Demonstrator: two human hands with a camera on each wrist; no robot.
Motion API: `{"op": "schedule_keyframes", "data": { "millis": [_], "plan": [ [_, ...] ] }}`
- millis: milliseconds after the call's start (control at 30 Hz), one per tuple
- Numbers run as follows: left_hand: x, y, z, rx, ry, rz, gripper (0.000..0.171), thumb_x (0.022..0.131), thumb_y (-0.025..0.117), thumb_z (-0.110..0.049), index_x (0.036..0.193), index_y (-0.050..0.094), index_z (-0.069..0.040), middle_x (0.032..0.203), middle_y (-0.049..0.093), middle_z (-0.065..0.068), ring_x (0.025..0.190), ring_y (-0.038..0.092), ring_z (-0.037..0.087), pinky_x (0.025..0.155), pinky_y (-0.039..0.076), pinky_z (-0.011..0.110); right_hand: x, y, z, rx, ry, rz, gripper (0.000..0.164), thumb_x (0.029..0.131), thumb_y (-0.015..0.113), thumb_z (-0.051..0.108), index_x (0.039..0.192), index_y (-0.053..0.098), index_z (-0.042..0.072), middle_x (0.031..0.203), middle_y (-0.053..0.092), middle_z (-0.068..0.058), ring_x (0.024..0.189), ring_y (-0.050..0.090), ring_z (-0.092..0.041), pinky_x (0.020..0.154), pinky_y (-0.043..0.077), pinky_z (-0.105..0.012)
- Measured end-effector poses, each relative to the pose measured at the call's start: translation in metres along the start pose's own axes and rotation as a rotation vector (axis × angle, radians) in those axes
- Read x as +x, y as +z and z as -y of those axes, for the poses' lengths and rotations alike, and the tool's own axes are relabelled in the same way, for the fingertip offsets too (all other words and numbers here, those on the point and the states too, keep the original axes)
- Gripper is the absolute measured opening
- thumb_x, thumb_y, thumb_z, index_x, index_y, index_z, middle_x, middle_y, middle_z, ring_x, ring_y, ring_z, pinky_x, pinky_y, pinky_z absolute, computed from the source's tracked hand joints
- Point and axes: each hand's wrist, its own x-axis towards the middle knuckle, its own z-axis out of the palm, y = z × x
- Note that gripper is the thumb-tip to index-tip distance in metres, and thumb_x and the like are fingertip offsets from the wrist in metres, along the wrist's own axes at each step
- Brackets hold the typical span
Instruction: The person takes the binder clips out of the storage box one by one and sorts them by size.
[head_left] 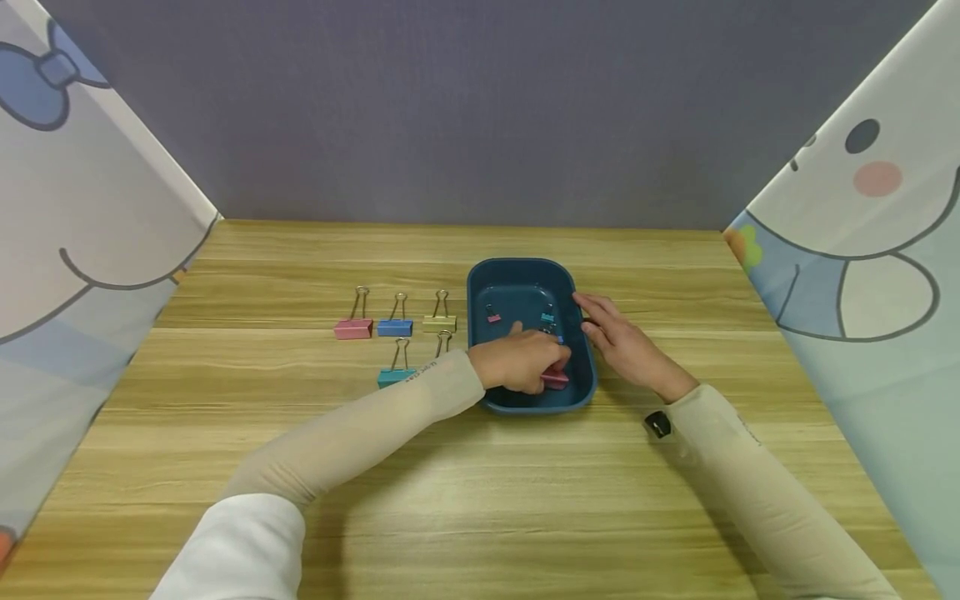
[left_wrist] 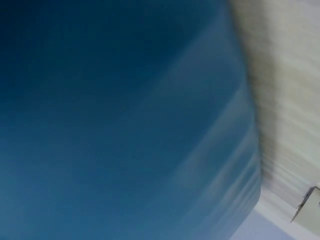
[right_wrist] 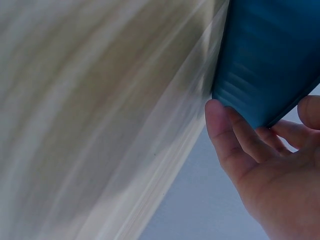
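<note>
On the bench (head_left: 480,517), pinches pink clip (head_left: 555,380) with left grip (head_left: 517,360) inside blue tray (head_left: 517,275), near small clips (head_left: 547,317). Touches tray with right grip (head_left: 632,354) spread.

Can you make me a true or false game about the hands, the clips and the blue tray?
1. The left hand is reaching into the blue tray. True.
2. It is picking up a spoon. False: it's holding a pink clip.
3. The right hand is at the tray's side. True.
4. The blue table clip is inside the tray. False: it's on the table, left of the tray.
</note>
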Motion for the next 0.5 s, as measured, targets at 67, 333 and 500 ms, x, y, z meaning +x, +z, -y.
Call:
{"op": "schedule_keyframes", "data": {
  "millis": [67, 333, 500],
  "plan": [
    [-0.001, -0.001, 0.0, 0.006, 0.003, 0.006, 0.023, 0.078, 0.076, -0.014, 0.09, 0.056, -0.019, 0.086, 0.052, -0.007, 0.084, 0.051, 0.013, 0.098, 0.028, 0.059, 0.0, 0.0, 0.001, 0.0, 0.001, -0.001, 0.048, 0.104, 0.035, 0.019, 0.149, 0.024, 0.006, 0.147, 0.027, -0.014, 0.114, 0.05, -0.031, 0.09, 0.04, -0.05],
    [-0.008, -0.005, 0.003, 0.01, 0.025, -0.002, 0.026, 0.076, 0.078, -0.016, 0.091, 0.058, -0.019, 0.086, 0.053, -0.007, 0.082, 0.05, 0.013, 0.09, 0.031, 0.049, -0.001, 0.0, 0.003, -0.006, -0.007, -0.006, 0.048, 0.104, 0.035, 0.018, 0.149, 0.025, 0.005, 0.147, 0.027, -0.015, 0.115, 0.048, -0.032, 0.092, 0.039, -0.051],
    [-0.017, -0.01, 0.008, 0.008, 0.048, -0.028, 0.026, 0.077, 0.076, -0.019, 0.099, 0.061, -0.018, 0.091, 0.053, -0.007, 0.083, 0.048, 0.012, 0.087, 0.031, 0.044, -0.001, -0.001, 0.004, -0.003, -0.008, -0.013, 0.048, 0.104, 0.035, 0.018, 0.148, 0.026, 0.004, 0.146, 0.029, -0.015, 0.114, 0.049, -0.031, 0.092, 0.04, -0.05]
  ]
}}
